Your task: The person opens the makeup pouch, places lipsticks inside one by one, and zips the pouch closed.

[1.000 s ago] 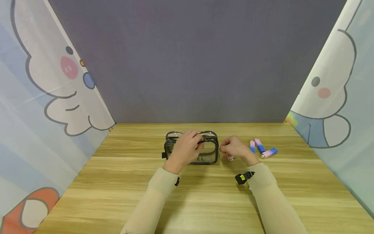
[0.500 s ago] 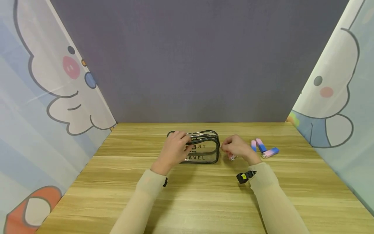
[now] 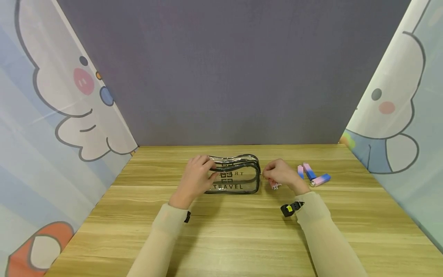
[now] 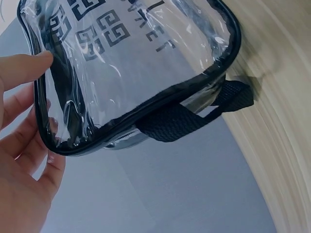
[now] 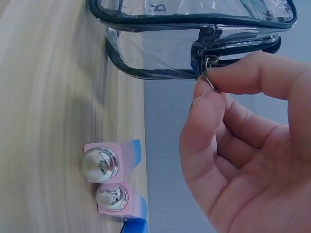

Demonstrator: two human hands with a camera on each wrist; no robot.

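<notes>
In the head view, one clear pouch (image 3: 235,181) with black trim stands on the desk (image 3: 238,238), between two hands. The left hand (image 3: 196,175) grips its top edge and covers its left end; the right hand (image 3: 281,173) is at the opposite end, fingertips drawn together on something too small to make out from here. One pink stick (image 3: 273,184) lies partly hidden by the right hand, and three pink-and-blue sticks (image 3: 320,180) lie close together to its right (four in all). A grey wall (image 3: 235,77) backs the desk, with a cartoon curtain (image 3: 52,146) on either side.

In the left wrist view, the left hand pinches the pouch's edge, thumb in front, other fingers behind. One black loop (image 4: 167,121) juts from the pouch's end.

In the right wrist view, the right hand pinches one metal zip pull (image 5: 209,79) beside the black zip (image 5: 248,52). Two silver knobs (image 5: 100,164) on pink stick ends show apart from the hand.
</notes>
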